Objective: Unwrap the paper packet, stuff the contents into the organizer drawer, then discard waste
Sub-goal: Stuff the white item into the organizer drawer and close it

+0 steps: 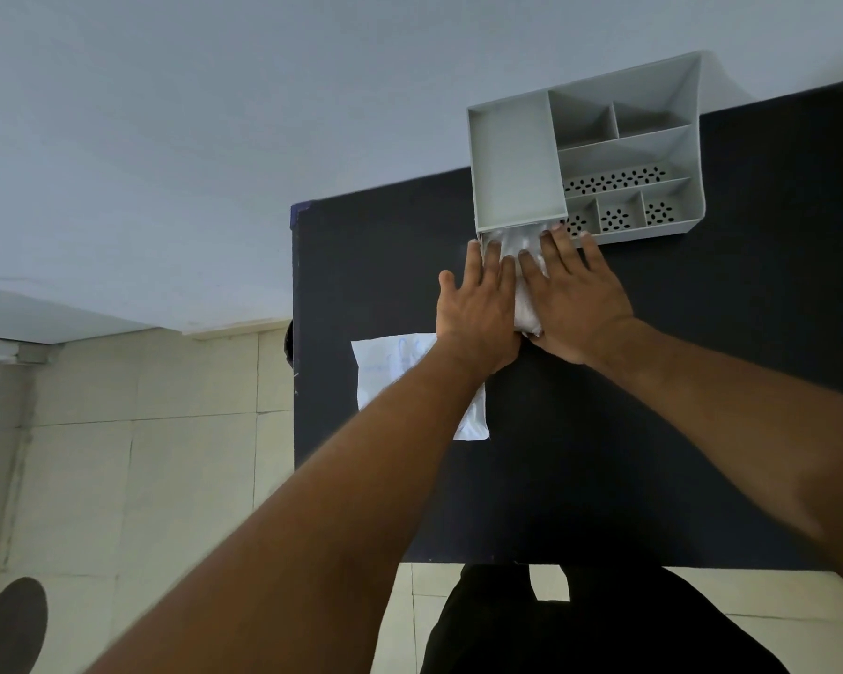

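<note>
A grey plastic organizer with several compartments stands at the far edge of the dark table. At its front left, a white crumpled bundle sticks out of the low drawer opening. My left hand lies flat with fingers spread on the bundle's left side. My right hand presses flat on its right side, fingertips at the organizer's front edge. A flattened white paper sheet lies on the table under my left forearm, partly hidden.
The table's left edge runs close beside the paper, with tiled floor beyond it. A pale wall rises behind the organizer. A dark round object sits on the floor at the lower left. My dark-clothed legs show below the table's near edge.
</note>
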`<state>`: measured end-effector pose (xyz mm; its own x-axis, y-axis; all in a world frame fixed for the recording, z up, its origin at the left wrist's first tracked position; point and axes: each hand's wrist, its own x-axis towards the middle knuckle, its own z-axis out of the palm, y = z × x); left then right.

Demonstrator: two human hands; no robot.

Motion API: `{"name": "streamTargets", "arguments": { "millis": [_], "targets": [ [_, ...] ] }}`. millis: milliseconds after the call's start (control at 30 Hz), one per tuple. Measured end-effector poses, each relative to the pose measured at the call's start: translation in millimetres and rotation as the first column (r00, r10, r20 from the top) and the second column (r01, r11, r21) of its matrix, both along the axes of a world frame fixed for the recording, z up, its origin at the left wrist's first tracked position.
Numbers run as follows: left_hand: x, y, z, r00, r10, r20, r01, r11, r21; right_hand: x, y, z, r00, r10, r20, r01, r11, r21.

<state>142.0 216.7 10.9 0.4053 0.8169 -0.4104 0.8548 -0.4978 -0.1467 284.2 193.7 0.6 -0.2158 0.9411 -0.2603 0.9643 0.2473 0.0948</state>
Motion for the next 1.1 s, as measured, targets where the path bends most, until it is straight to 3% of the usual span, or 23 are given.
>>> {"name": "streamTargets", "arguments": {
  "millis": [333, 567, 1100],
  "targets": [
    [-2, -5, -6, 0.998, -0.043, -0.048, 0.042, 0.999, -0.014, -2, 1, 2, 0.992, 0.030, 0.125, -0.026, 0.999, -0.032],
    [4, -1, -2, 0.996, -0.054, -0.067, 0.050, 0.997, -0.061, 3, -6, 5, 0.998, 0.049, 0.043, -0.050, 0.999, 0.019],
    [6, -1, -2, 1.000, 0.008, -0.012, -0.008, 1.000, 0.012, -3, -2, 5, 0.997, 0.013, 0.072, -0.016, 0.999, 0.043]
  ]
}}
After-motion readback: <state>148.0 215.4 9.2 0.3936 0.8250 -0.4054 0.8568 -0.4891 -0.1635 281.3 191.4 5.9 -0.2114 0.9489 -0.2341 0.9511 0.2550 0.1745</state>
